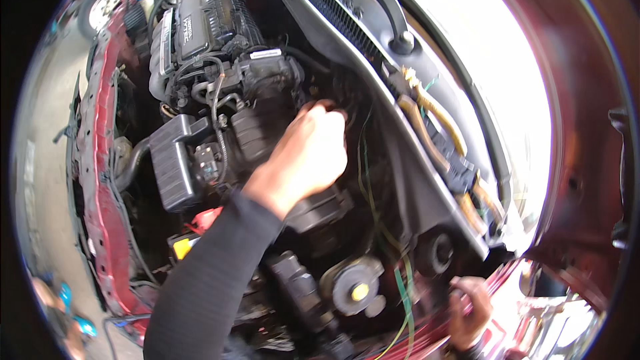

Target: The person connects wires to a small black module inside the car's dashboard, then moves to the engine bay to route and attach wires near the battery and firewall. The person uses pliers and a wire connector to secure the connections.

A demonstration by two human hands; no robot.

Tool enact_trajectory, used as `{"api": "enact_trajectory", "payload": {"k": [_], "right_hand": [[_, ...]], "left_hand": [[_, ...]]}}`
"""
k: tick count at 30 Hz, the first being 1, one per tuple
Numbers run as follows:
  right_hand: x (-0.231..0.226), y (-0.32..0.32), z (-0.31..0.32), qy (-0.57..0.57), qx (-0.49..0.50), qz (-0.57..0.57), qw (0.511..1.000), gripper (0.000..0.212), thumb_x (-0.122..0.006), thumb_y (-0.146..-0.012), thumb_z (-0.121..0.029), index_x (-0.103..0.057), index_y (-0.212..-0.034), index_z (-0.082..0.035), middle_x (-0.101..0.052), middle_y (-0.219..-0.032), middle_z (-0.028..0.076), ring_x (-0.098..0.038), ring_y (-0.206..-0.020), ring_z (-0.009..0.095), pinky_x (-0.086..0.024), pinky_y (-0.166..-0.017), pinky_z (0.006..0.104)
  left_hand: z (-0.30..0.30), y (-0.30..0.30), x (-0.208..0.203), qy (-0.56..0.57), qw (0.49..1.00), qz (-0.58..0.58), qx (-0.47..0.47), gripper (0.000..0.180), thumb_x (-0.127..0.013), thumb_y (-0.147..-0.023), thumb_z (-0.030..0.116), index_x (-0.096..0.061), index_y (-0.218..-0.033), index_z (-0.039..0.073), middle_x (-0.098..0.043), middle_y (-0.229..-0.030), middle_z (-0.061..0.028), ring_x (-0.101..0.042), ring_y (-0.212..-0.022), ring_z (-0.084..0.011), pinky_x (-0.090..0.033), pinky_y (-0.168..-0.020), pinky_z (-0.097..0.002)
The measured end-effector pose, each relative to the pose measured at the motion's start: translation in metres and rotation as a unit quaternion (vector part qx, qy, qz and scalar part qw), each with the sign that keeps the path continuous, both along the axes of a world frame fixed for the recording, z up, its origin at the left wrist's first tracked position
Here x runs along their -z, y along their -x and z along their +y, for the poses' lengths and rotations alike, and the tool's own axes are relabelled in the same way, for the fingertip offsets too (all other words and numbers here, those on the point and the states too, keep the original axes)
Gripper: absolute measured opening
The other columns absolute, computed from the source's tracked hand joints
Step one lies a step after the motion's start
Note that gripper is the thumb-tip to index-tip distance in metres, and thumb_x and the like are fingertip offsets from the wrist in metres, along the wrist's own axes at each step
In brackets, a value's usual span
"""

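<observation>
My left hand [303,153], in a black sleeve, reaches over the engine bay beside the ribbed black air intake duct [253,133]. Its fingers are curled at the dark gap near the firewall, and what they hold is hidden. At the lower right, my right hand [471,308] is by the red fender edge, its fingers bent and slightly blurred. Something reddish shows between thumb and fingers; I cannot make out whether it is held. Thin green and yellow wires [375,217] run down between the two hands.
The black engine cover [200,23] lies at the far left. Nearer are a black box [173,163], a battery with a red terminal cover [205,219] and a round reservoir cap [357,287]. A taped wiring harness [440,140] rests on the cowl. The raised red hood [580,140] stands at right.
</observation>
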State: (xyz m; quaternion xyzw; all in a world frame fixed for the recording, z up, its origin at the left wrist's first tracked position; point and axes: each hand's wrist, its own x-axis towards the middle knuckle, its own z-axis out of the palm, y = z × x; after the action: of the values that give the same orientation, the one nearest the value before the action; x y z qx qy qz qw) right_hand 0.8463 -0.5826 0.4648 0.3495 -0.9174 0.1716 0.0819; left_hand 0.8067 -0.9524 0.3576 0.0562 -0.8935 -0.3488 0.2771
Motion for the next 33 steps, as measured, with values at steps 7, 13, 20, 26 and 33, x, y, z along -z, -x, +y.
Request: {"api": "enact_trajectory", "payload": {"k": [7,13,20,26,33], "right_hand": [[-0.016,0.001,-0.007,-0.037,-0.015,-0.03,0.999,0.019,-0.07,-0.085,-0.001,-0.072,-0.104,0.001,-0.07,-0.092,0.017,-0.068,-0.081,0.033,-0.054,-0.075,0.0401],[-0.014,0.01,-0.011,-0.031,-0.081,-0.027,0.996,0.024,-0.068,-0.081,0.003,-0.068,-0.105,0.002,-0.067,-0.085,0.016,-0.064,-0.072,0.031,-0.051,-0.067,0.0419],[-0.018,0.015,-0.015,-0.038,-0.098,-0.033,0.994,0.023,-0.068,-0.078,0.003,-0.069,-0.101,0.003,-0.067,-0.081,0.015,-0.065,-0.07,0.03,-0.051,-0.065,0.0417],[-0.022,0.016,-0.022,-0.025,-0.075,-0.049,0.996,0.018,-0.071,-0.079,0.001,-0.069,-0.097,0.004,-0.067,-0.08,0.015,-0.065,-0.071,0.031,-0.052,-0.067,0.0418],[-0.022,0.02,-0.024,-0.016,-0.076,-0.042,0.996,0.017,-0.072,-0.076,0.003,-0.07,-0.094,0.005,-0.066,-0.077,0.014,-0.064,-0.068,0.03,-0.051,-0.065,0.0418]], "left_hand": [[-0.026,0.187,0.069,-0.176,0.98,-0.086,-0.039,0.032,-0.059,-0.087,0.015,-0.072,-0.114,0.005,-0.069,-0.119,-0.0223,-0.062,-0.12,-0.035,-0.047,-0.105,-0.0408],[-0.037,0.248,0.115,-0.151,0.98,-0.123,-0.03,0.032,-0.058,-0.088,0.016,-0.072,-0.114,0.005,-0.069,-0.119,-0.0224,-0.062,-0.12,-0.0353,-0.047,-0.105,-0.0411],[-0.035,0.253,0.124,-0.173,0.976,-0.124,-0.043,0.032,-0.057,-0.088,0.017,-0.071,-0.115,0.005,-0.068,-0.12,-0.0225,-0.061,-0.121,-0.0356,-0.047,-0.105,-0.0413],[-0.027,0.24,0.13,-0.179,0.974,-0.129,-0.05,0.032,-0.057,-0.089,0.018,-0.071,-0.115,0.005,-0.068,-0.12,-0.0226,-0.061,-0.121,-0.0359,-0.047,-0.105,-0.0416],[-0.021,0.226,0.134,-0.191,0.971,-0.135,-0.057,0.032,-0.056,-0.09,0.019,-0.07,-0.115,0.004,-0.068,-0.12,-0.0227,-0.061,-0.121,-0.0362,-0.047,-0.105,-0.0418]]}}
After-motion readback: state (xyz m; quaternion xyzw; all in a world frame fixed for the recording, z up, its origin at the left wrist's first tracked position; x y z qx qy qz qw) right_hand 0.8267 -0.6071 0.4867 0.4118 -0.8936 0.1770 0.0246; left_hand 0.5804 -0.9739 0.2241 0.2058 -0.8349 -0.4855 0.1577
